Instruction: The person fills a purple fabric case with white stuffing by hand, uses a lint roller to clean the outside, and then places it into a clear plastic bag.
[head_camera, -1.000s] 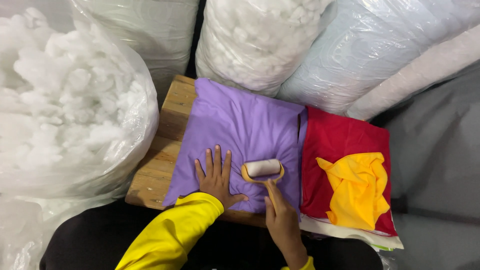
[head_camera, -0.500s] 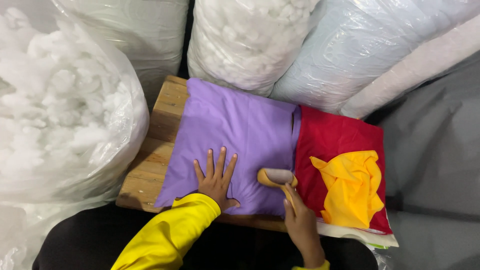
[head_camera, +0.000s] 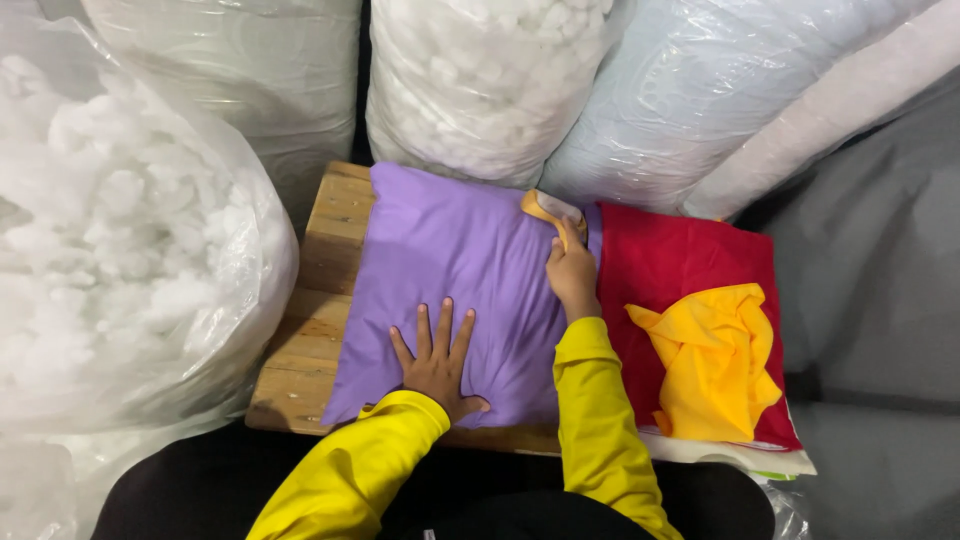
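This looks like a small pillow-making workshop. Big clear plastic sacks of white stuffing fibre (head_camera: 120, 260) stand all around a low wooden counter (head_camera: 320, 300), and finished pillows, one purple (head_camera: 450, 270) and one red (head_camera: 680, 270), lie on it.

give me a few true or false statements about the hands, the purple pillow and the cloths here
1. The left hand lies flat, fingers spread, on the purple fabric pillow. True.
2. The right hand holds a lint roller with a tan handle at the pillow's far right corner. True.
3. The crumpled yellow cloth lies on the purple pillow. False: it lies on the red fabric.
4. The pillow rests on a glass table. False: it rests on a wooden board.
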